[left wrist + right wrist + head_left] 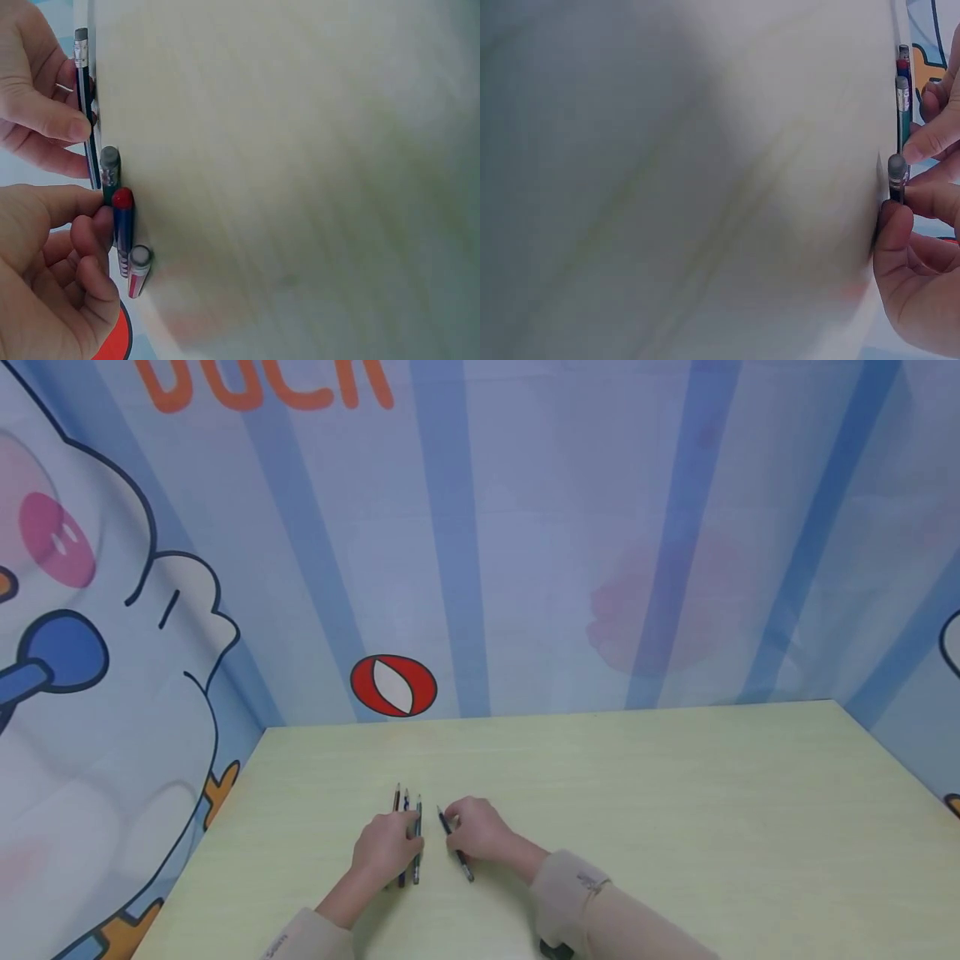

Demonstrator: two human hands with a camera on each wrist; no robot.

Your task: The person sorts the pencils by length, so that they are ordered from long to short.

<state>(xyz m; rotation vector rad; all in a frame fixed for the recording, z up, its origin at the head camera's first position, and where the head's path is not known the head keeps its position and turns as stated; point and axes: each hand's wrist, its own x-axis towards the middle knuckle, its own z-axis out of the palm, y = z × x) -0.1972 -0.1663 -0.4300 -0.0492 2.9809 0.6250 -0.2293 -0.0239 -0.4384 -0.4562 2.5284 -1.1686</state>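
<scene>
A dark pencil (465,867) lies at a slant on the table, its point up and left. The right hand (480,831) pinches it between thumb and fingers; its eraser end (896,163) shows in the right wrist view. To the left, three pencil-like things lie side by side: a green pencil (417,868), a blue one with a red end (124,217), and a red-and-white one (139,270). Over these lies the left hand (384,847), its thumb and forefinger at the green pencil. That hand hides their middle parts in the head view.
The pale wooden table (637,810) stretches wide to the right of the hands. Behind it hangs a blue striped cloth (540,527) with cartoon prints. A small dark object (555,950) shows under the right sleeve at the bottom edge.
</scene>
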